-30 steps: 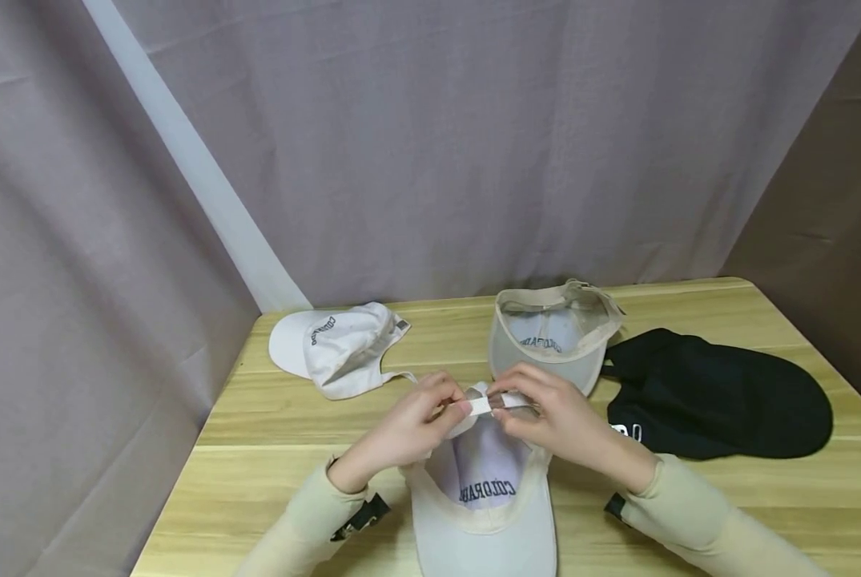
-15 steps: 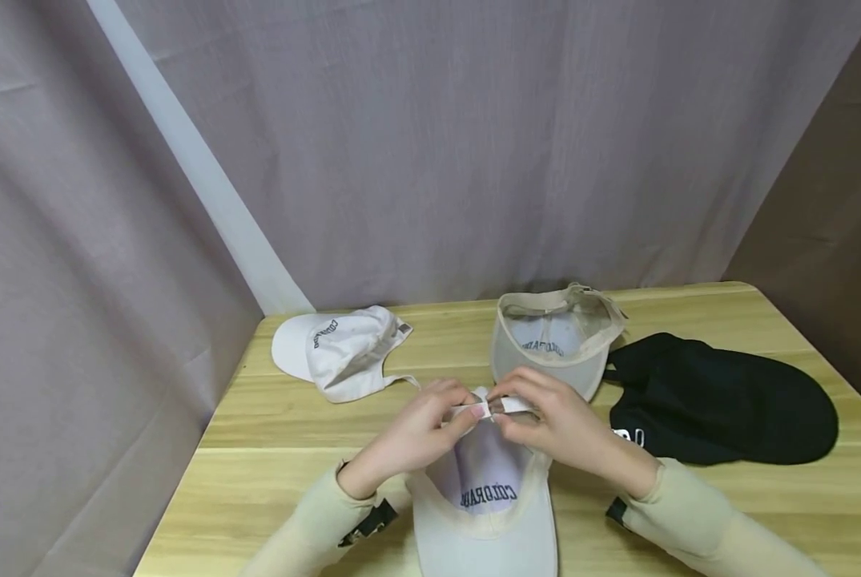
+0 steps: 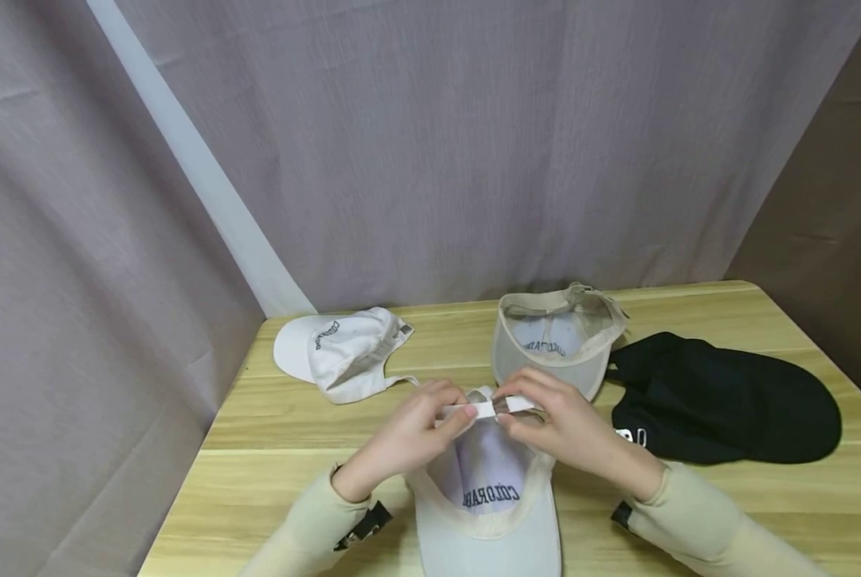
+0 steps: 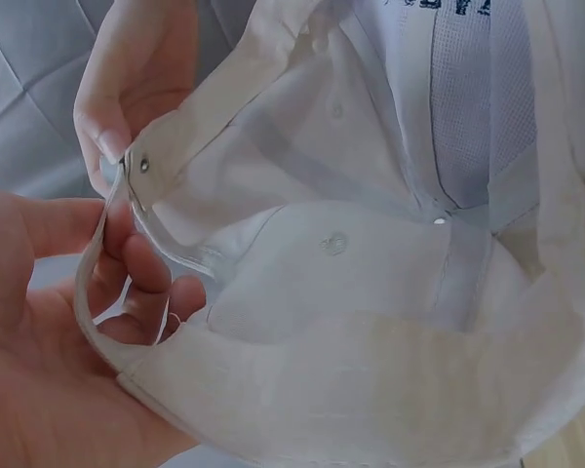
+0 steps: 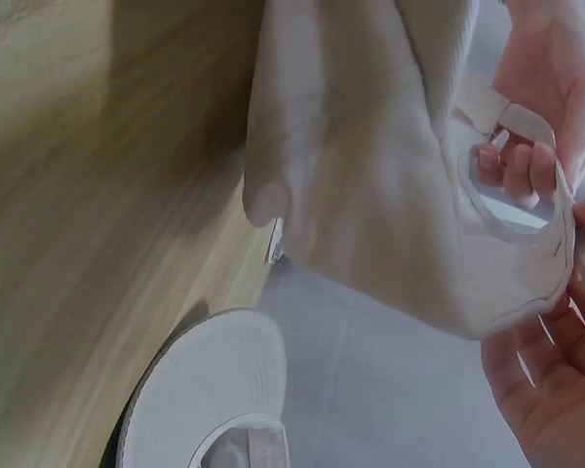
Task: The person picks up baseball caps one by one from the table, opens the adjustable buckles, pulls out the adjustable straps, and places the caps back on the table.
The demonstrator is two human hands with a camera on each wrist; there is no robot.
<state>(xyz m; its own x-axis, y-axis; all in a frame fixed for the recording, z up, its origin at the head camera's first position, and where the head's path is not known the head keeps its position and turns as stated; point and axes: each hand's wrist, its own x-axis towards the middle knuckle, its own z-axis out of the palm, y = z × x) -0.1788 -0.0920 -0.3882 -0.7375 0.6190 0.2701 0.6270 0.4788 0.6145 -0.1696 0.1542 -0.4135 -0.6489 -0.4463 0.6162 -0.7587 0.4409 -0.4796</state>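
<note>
A cream cap (image 3: 488,549) lies upside down in front of me in the head view, its brim toward me and mirrored lettering showing inside. My left hand (image 3: 412,437) pinches its white back strap (image 3: 484,410) between thumb and fingers. Close by on the right, my right hand (image 3: 563,421) pinches the other end of the back band. In the left wrist view the strap (image 4: 86,292) bows in a loop across my left fingers, near a small metal stud (image 4: 144,166) by the right fingertips. The right wrist view shows the cap's crown (image 5: 361,185) hanging beside the tabletop.
A white cap (image 3: 351,353) lies at the back left of the wooden table (image 3: 271,433). Behind my right hand sits another cream cap (image 3: 545,369), opening upward. A black cap (image 3: 726,401) lies to the right. Grey curtain (image 3: 430,160) hangs behind the table.
My left thumb moved right along the strap toward the right hand, then slightly back left. The right hand keeps its pinch, almost in place. The other caps stay where they were.
</note>
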